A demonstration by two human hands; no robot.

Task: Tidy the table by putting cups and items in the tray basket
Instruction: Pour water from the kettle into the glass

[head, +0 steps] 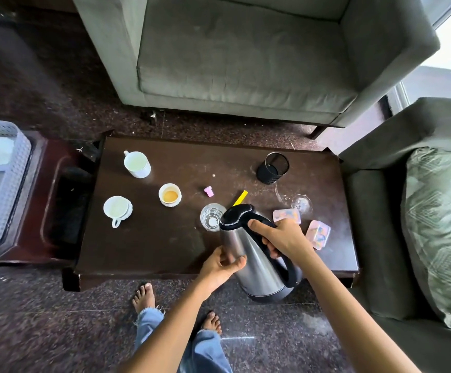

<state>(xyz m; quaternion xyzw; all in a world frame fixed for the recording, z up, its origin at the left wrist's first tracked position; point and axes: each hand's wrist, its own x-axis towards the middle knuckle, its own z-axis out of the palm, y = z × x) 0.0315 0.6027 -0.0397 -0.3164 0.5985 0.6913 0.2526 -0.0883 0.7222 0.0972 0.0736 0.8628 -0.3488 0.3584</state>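
A steel kettle [256, 267] with a black lid and handle hangs over the front edge of the dark table [149, 246]. My right hand [286, 238] grips its handle and my left hand [221, 265] presses against its side. On the table stand a white cup [137, 164], a second white cup [117, 210], a small bowl with orange liquid [169, 195], a clear glass [211, 216] and another glass [302, 204]. The white tray basket [1, 181] sits at the far left.
A black mesh holder [272, 168], a pink cap [208, 191], a yellow stick [240, 197] and two pink boxes [286, 215] [318, 234] lie on the table. A grey armchair [246, 57] stands behind, a sofa with a cushion [439, 227] at right. My bare feet are below.
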